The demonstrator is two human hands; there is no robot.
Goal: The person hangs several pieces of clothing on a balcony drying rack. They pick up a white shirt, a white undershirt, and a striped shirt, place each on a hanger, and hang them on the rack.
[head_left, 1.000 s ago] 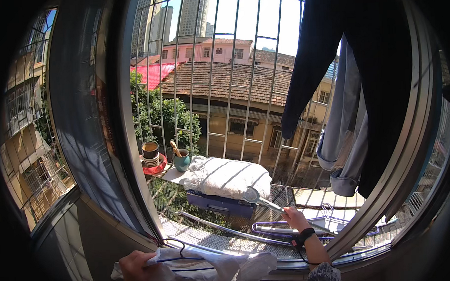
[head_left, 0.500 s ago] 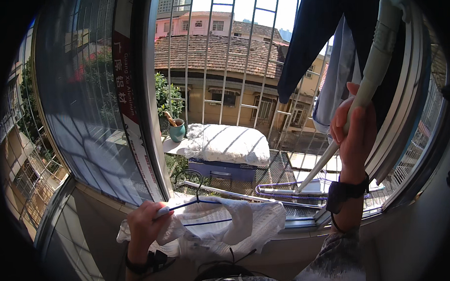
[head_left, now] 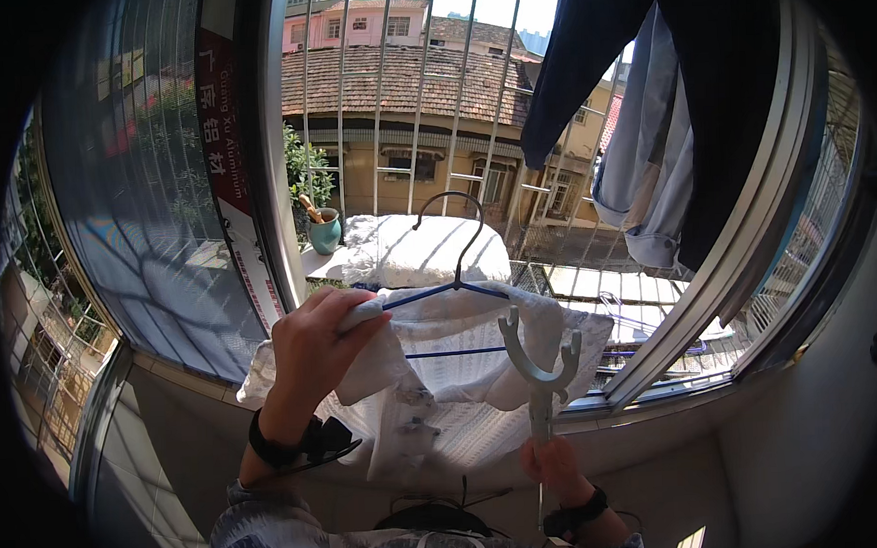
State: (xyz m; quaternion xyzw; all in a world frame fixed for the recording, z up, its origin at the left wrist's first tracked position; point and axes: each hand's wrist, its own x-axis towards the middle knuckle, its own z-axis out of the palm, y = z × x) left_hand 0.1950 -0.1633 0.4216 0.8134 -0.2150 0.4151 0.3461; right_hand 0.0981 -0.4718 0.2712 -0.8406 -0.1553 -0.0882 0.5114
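Grasping the hanger [head_left: 457, 285] in your left hand [head_left: 315, 346] and the forked pole [head_left: 541, 410] in your right hand [head_left: 555, 465], you have the white garment [head_left: 473, 423] fitted before the window frame [head_left: 767, 147], the hook [head_left: 480, 224] not yet engaged.

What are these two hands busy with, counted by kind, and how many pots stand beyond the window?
Hanger, in the left hand: 1
White garment, on that hanger: 1
Forked pole, in the right hand: 1
Teal pot, outside: 1
Total: 4
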